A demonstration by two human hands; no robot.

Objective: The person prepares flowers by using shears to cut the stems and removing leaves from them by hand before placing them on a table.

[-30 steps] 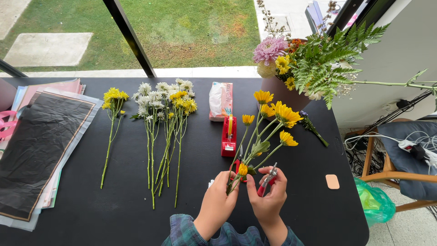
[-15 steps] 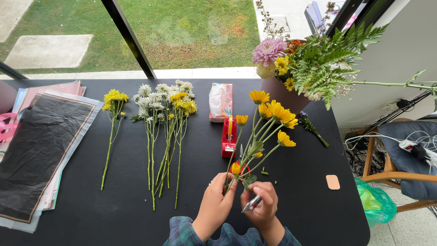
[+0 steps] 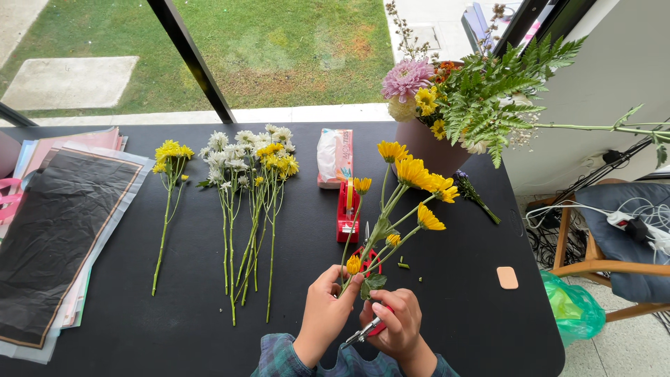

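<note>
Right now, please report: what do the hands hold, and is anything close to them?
Left hand grips yellow flower stems. Right hand shut on red scissors. Red tape dispenser beside the stems, cut bits on the table.

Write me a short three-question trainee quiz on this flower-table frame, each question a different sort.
1. True or false: the left hand grips the branching stem of yellow flowers near its lower end.
2. Which tool does the right hand hold? A) red-handled scissors B) a glue gun C) a stapler
3. Fill in: the pink vase of fern and flowers stands at the table's far ____ side.

Key:
1. True; the blooms point away from the person.
2. A; the closed blades poke out left of the fist.
3. Right, as the person sees it, on the black table.
</note>
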